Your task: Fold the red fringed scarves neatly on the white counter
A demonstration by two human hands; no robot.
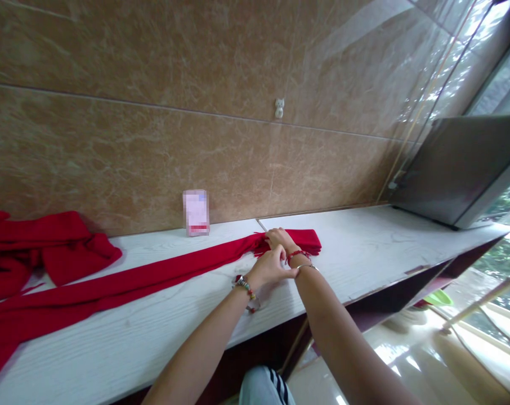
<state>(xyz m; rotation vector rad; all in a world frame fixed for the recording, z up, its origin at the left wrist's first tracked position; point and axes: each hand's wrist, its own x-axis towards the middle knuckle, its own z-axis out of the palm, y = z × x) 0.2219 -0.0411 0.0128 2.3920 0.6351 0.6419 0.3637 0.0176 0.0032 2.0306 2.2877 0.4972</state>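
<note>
A long red scarf (153, 275) runs along the white counter, its right end folded into a flat, layered bundle (309, 241) with fringe showing near my hands. My right hand (280, 241) lies over the fringed part, fingers bent down onto the cloth; its fingertips are partly hidden. Just in front of it, my left hand (269, 267) is beside my right wrist, thumb stretched toward the silver bangle (308, 267) and forefinger bent near the red cord bracelet (297, 256). Thumb and forefinger are apart. A beaded bracelet (245, 287) circles my left wrist.
More red cloth (69, 247) lies heaped at the counter's left. A small pink, blurred-out card or box (196, 214) leans against the brown tiled wall (132, 157). A white cat-shaped hook (279, 108) is on the wall. A dark grey appliance (466, 169) stands at right on the white counter (365, 242).
</note>
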